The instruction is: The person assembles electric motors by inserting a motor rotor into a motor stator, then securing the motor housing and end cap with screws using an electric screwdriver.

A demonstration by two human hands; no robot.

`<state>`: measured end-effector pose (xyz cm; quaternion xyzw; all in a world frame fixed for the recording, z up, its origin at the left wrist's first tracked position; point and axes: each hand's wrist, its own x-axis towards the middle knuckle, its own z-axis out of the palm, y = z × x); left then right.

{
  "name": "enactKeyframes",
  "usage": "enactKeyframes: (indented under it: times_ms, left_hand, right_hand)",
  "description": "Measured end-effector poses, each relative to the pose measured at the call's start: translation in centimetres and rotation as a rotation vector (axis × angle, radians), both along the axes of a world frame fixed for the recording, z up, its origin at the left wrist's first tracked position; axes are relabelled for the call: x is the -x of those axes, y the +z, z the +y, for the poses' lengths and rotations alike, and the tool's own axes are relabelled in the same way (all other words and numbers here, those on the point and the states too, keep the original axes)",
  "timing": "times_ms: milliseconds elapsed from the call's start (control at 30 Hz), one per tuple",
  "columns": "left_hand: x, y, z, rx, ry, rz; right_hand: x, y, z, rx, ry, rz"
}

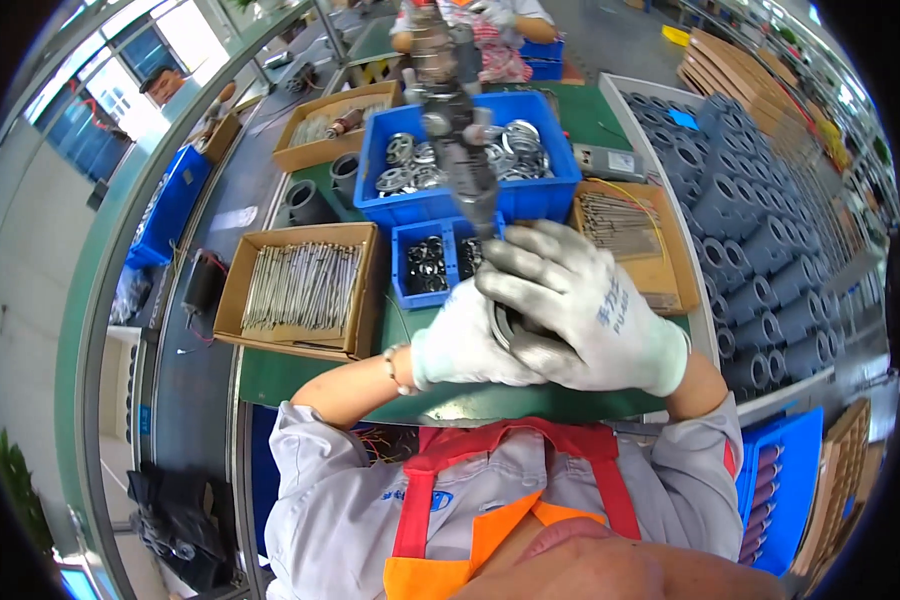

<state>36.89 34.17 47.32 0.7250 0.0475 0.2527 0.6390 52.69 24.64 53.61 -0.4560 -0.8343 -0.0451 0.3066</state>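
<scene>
Both my hands wear white gloves with greyed fingertips and meet over the near part of the green bench. My left hand [475, 345] is closed round a dark grey cylindrical part [503, 322], its round rim showing between the gloves. From the right, my right hand [595, 315] curls over the top of the same part, fingers and thumb bent against it. Most of the part is hidden by the gloves. Just beyond the fingers hangs a dark power screwdriver [460, 130], smeared by motion, its tip pointing down.
A blue bin [370, 205] of metal end caps stands ahead, before it a small blue divided box [402, 290] of dark parts. Cardboard boxes of long screws [305, 285] and rods [620, 225] flank them. Grey cylinders [760, 240] fill a rack at right. A co-worker [490, 40] is opposite.
</scene>
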Motion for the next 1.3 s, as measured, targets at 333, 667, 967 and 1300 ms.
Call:
enactKeyframes:
  times_ms: [333, 667, 967, 1300]
  left_hand:
    - [-0.7, -7.4, 0.2, -0.343, 0.111, 0.156]
    - [-0.6, -9.5, 1.6, -0.227, 0.092, 0.327]
    - [0.0, -12.7, 1.3, -0.072, 0.044, 0.214]
    - [1.1, -23.3, -2.4, -0.058, 0.396, 0.159]
  right_hand:
    - [1.1, -4.9, -0.2, 0.026, -0.141, 0.326]
    - [-7.5, -1.7, 3.3, -0.251, -0.242, 1.089]
    - [-14.7, -22.5, 15.3, 0.048, -0.702, 0.445]
    - [-8.8, -15.8, 1.9, 0.797, 0.097, 0.723]
